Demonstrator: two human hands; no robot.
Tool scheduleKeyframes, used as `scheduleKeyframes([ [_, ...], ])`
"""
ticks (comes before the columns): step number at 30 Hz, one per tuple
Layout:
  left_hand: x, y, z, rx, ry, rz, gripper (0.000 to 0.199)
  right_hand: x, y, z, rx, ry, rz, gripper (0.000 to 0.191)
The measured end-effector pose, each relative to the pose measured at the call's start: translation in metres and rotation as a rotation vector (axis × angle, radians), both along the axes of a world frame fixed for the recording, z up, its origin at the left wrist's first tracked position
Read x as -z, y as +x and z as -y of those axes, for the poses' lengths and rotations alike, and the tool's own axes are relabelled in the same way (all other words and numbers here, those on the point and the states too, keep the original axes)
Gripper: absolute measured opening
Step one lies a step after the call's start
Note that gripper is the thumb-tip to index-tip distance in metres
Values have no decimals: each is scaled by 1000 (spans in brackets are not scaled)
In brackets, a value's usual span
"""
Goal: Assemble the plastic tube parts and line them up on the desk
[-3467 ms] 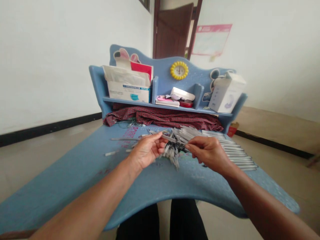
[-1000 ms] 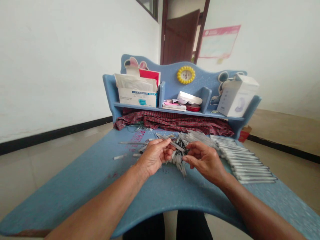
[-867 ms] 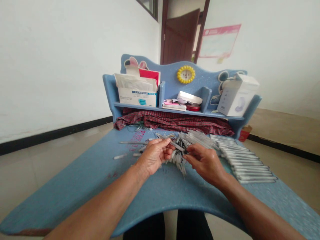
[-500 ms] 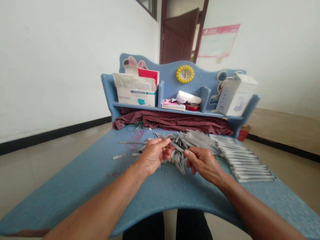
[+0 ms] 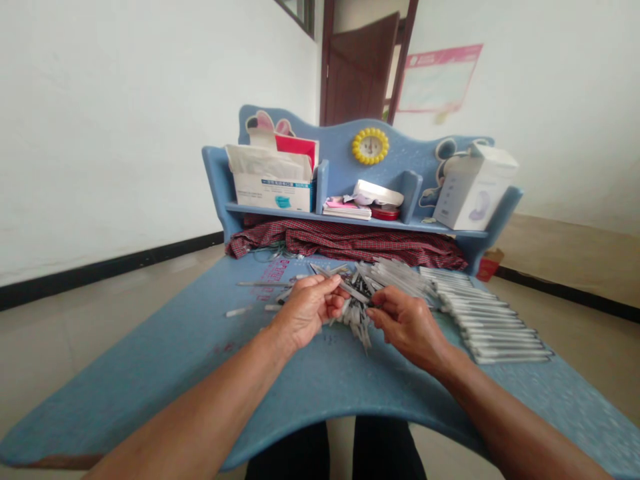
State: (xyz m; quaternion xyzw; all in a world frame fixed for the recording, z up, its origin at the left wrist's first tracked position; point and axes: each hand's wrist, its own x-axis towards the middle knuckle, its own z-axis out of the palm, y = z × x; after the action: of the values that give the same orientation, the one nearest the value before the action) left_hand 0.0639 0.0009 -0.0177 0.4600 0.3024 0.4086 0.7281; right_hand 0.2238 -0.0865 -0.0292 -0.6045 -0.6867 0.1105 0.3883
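Slim translucent-grey plastic tube is hanging over the blue desk, left fingers pinching it. Right fingers are sitting by its end, grip unclear; probably end work, next needing steady alignment.

Two hands, one clock

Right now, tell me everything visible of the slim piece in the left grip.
The slim piece looks like pale, possibly translucent plastic, straight and narrow. The left grip pinches its upper end; it slants down toward the right grip, over a loose pile. Blur hides whether the right grip touches it.
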Motion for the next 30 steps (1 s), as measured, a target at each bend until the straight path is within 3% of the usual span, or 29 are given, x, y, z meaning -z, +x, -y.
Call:
scheduleKeyframes([
  [4, 1, 0, 0, 7, 4, 0, 12, 1, -1, 0, -43, -30, 26, 31],
  [9, 2, 0, 0, 6, 8, 2, 11, 2, -1, 0, -4, -5, -31, 18],
  [14, 1, 0, 0, 7, 13, 0, 11, 3, -1, 0, -71, -63, -107, 33],
  [18, 0, 0, 1, 14, 16, 1, 11, 3, -2, -1, -55, -74, -205, 21],
  [22, 1, 0, 0, 19, 24, 8, 10, 2, -3, -2, -146, -231, -345, 33],
  [27, 3, 0, 0, 27, 43, 22, 10, 2, -4, -2, -103, -199, -432, 27],
  [30, 1, 0, 2, 49, 65, 33, 10, 0, -6, -1, -164, -271, -552, 32],
])
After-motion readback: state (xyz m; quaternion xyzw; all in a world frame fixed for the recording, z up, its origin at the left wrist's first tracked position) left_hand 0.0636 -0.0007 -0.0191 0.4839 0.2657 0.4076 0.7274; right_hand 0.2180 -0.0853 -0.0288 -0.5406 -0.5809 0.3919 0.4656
